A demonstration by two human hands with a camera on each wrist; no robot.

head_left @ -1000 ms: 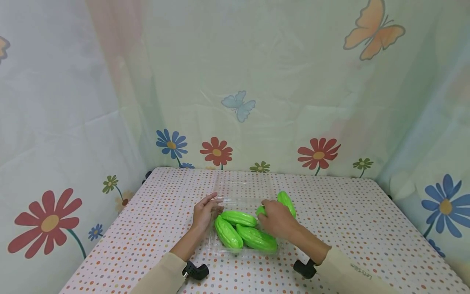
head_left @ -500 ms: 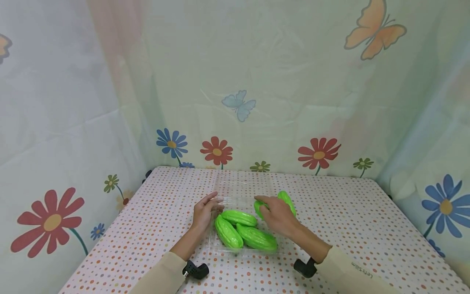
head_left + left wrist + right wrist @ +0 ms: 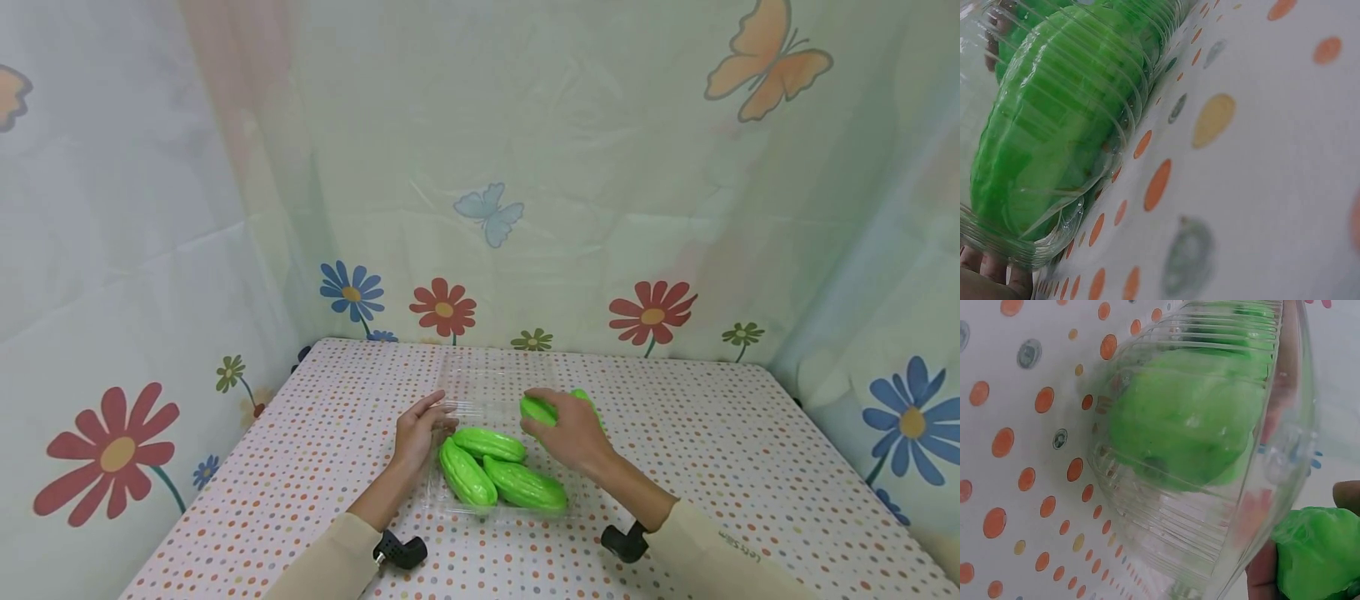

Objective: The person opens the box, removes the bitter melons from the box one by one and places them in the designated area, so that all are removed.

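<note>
A clear plastic clamshell box (image 3: 498,515) stands on the table with its lid (image 3: 495,379) laid back. Inside are three green ridged bitter melons: one at left (image 3: 467,475), one behind (image 3: 489,444), one at right (image 3: 525,485). My right hand (image 3: 573,433) grips another bitter melon (image 3: 537,410) above the box's back right corner; in the right wrist view this held melon (image 3: 1316,553) shows beyond the box wall. My left hand (image 3: 416,435) rests at the box's back left corner, fingers slightly bent; its fingers (image 3: 994,269) show low in the left wrist view.
One more bitter melon (image 3: 584,397) lies right of the lid, mostly hidden behind my right hand. The dotted tablecloth (image 3: 690,433) spreads around the box. A flowered curtain (image 3: 555,250) hangs behind the table.
My right hand has shifted slightly up and away with its melon, which now shows more. It covers more of the loose melon behind. My left hand has stayed put.
</note>
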